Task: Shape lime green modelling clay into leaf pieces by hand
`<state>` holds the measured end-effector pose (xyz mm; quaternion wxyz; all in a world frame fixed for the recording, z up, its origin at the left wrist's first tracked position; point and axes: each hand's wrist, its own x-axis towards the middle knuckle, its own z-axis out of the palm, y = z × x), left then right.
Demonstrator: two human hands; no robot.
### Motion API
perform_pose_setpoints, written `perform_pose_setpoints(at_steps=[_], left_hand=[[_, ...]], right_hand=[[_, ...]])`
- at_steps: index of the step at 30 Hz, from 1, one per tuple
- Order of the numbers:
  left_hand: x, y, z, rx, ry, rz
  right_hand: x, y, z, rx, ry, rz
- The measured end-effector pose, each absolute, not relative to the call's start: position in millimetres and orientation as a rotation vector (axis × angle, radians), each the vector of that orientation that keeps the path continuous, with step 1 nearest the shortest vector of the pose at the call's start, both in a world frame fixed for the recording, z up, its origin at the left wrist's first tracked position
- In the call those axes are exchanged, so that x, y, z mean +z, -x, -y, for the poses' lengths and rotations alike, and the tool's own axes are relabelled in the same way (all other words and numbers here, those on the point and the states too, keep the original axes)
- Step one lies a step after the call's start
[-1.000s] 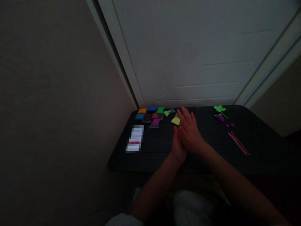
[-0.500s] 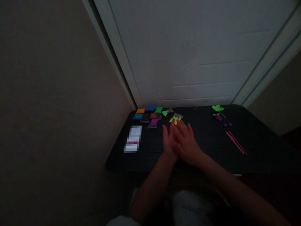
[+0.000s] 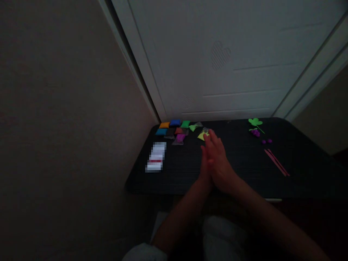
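Note:
My right hand [image 3: 219, 159] lies flat on my left hand [image 3: 204, 167], palm against palm, over the middle of the black table [image 3: 176, 174]. Both hands have straight fingers pressed together. Anything between the palms is hidden. Just beyond my fingertips lies a yellow clay packet [image 3: 201, 136], with a light green packet [image 3: 193, 127] behind it.
Several coloured clay packets [image 3: 174, 129] lie at the table's far left corner. A white card [image 3: 156, 157] lies nearer on the left. At the far right are a green clay leaf shape [image 3: 255, 122], purple clay pieces [image 3: 255, 133] and pink sticks [image 3: 276, 163]. A white door [image 3: 231, 54] stands behind.
My left hand slid forward past the right half a second ago and has now drawn back under it. The pressed palms have stayed together.

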<state>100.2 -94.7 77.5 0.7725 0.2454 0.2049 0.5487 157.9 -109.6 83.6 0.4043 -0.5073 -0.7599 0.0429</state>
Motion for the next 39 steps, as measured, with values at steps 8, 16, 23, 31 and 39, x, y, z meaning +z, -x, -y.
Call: perform_pose_setpoints(at_steps=[8,16,23,31,39], left_hand=[[79,-89,97,1.264,-0.682,-0.326],[81,-94,102,1.238,-0.646,-0.319],[72,-100,101,1.173,-0.564,-0.324],[52,-98,88,1.011,-0.329,-0.281],[54,-88,81,1.07,-0.218,-0.261]], right_hand=[[78,-159,109,0.199,1.288,1.892],[81,-159,109,0.197,1.332,1.782],[67,-159,107,0.166,1.444,1.729],[62,-154,95,0.069,1.495,1.665],[71,-187,118,0.215,1.3,1.524]])
